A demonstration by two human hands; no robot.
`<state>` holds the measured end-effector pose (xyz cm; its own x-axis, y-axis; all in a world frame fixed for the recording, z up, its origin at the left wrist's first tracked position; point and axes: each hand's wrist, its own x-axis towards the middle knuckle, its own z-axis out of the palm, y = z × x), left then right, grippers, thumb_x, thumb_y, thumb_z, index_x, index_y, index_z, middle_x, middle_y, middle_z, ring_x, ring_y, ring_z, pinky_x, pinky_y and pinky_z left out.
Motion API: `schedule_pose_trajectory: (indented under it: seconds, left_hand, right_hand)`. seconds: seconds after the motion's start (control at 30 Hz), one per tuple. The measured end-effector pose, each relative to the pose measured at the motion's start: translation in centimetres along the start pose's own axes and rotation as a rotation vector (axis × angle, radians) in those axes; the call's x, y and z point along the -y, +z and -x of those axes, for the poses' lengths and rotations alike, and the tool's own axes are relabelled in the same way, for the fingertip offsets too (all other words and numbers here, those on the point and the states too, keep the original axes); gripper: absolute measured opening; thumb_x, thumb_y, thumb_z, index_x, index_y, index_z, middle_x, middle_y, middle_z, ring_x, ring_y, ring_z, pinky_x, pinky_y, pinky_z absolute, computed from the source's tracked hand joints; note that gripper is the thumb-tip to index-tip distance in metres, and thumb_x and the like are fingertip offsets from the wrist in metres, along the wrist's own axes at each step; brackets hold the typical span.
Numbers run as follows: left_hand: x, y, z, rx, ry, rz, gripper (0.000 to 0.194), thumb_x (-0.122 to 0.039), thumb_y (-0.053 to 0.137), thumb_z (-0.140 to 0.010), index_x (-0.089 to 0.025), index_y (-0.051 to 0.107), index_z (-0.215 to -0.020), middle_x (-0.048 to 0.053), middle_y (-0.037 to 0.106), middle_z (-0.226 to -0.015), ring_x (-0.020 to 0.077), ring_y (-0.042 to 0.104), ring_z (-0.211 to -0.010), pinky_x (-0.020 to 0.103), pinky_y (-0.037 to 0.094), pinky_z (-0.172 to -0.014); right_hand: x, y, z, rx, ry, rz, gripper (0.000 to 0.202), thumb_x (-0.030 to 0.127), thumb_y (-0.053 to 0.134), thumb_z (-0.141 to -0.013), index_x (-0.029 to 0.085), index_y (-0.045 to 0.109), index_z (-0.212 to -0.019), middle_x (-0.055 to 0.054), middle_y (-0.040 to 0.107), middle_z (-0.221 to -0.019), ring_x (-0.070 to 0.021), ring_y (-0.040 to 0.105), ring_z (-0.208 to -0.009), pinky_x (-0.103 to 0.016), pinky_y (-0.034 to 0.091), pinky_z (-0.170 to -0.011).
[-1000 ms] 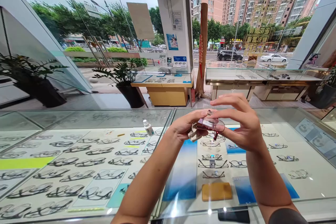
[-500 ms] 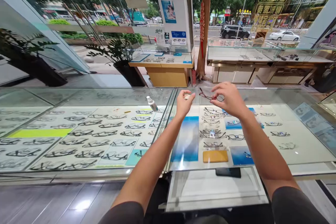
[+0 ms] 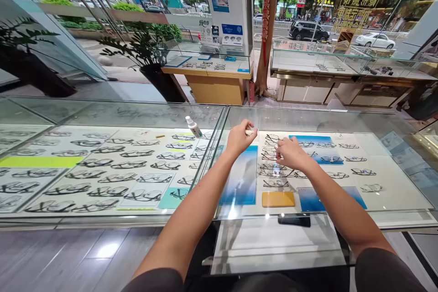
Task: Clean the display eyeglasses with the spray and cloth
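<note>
My right hand (image 3: 291,153) is over the right glass display case (image 3: 393,191), its fingers pinched on a pair of reddish eyeglasses (image 3: 269,156). That pair is level with the row of dark-framed glasses (image 3: 276,183); whether it touches the glass top, I cannot tell. My left hand (image 3: 241,138) is curled closed farther left, above a blue sheet (image 3: 239,182). A small white thing (image 3: 249,132) shows between its thumb and fingers, too little visible to name. A white spray bottle (image 3: 193,127) stands on the left case, apart from both hands.
Rows of glasses (image 3: 112,191) lie inside the left case. A yellow glasses case (image 3: 278,199) and a black phone (image 3: 294,220) are near the front edge. Beyond stand a wooden display counter (image 3: 215,89), a potted plant (image 3: 160,82) and a wooden post (image 3: 265,54).
My right hand has lowered the reddish glasses toward the case and slightly left. My left hand has shifted a little right, still closed on the white thing. The view has tilted down.
</note>
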<state>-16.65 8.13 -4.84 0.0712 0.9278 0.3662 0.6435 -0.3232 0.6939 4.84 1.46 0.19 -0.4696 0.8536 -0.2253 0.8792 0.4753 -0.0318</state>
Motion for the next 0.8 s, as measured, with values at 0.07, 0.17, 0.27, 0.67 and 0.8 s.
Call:
schedule_pose_trajectory:
  seconds: [0.07, 0.17, 0.27, 0.67, 0.8]
  left_hand:
    - [-0.1, -0.1, 0.1, 0.044, 0.035, -0.055, 0.017, -0.036, 0.065, -0.087, -0.021, 0.061, -0.095, 0.000, 0.064, -0.077, 0.0160, 0.054, -0.064, 0.029, 0.034, -0.065]
    - [-0.4, -0.1, 0.3, 0.091, 0.070, -0.096, 0.019, -0.038, 0.064, -0.087, -0.021, 0.063, -0.097, 0.001, 0.067, -0.081, 0.0160, 0.055, -0.064, 0.029, 0.034, -0.065]
    - [-0.5, -0.3, 0.4, 0.151, 0.088, -0.050, 0.020, -0.040, 0.063, -0.086, -0.021, 0.065, -0.091, 0.002, 0.069, -0.081, 0.0163, 0.056, -0.066, 0.029, 0.035, -0.066]
    - [1.4, -0.2, -0.1, 0.594, 0.025, 0.029, 0.024, -0.043, 0.076, -0.072, -0.020, 0.078, -0.078, 0.003, 0.076, -0.077, 0.0201, 0.063, -0.072, 0.029, 0.039, -0.065]
    - [1.7, 0.5, 0.0, 0.595, 0.042, -0.010, 0.022, -0.042, 0.076, -0.073, -0.022, 0.082, -0.082, 0.003, 0.076, -0.074, 0.0201, 0.062, -0.069, 0.028, 0.039, -0.064]
  right_hand:
    - [0.1, 0.3, 0.1, 0.018, -0.013, -0.006, 0.015, 0.020, 0.066, -0.095, 0.016, 0.080, -0.091, -0.014, 0.072, -0.110, -0.0296, 0.056, -0.114, -0.042, 0.031, -0.093]
    - [0.0, 0.7, 0.2, 0.029, -0.034, -0.035, 0.015, 0.024, 0.068, -0.094, 0.016, 0.080, -0.094, -0.013, 0.073, -0.112, -0.0296, 0.056, -0.114, -0.042, 0.031, -0.094]
    - [-0.1, 0.9, 0.5, 0.030, -0.044, -0.075, 0.018, 0.028, 0.067, -0.095, 0.016, 0.081, -0.093, -0.013, 0.073, -0.110, -0.0299, 0.057, -0.114, -0.042, 0.031, -0.095]
    - [-1.3, 0.6, 0.8, 0.030, -0.050, -0.185, 0.029, 0.024, 0.057, -0.098, 0.021, 0.086, -0.095, -0.014, 0.077, -0.107, -0.0326, 0.059, -0.122, -0.042, 0.031, -0.099]
    - [-1.7, 0.7, 0.6, 0.036, -0.036, -0.243, 0.024, 0.025, 0.062, -0.095, 0.021, 0.085, -0.088, -0.011, 0.079, -0.103, -0.0312, 0.063, -0.117, -0.042, 0.033, -0.100]
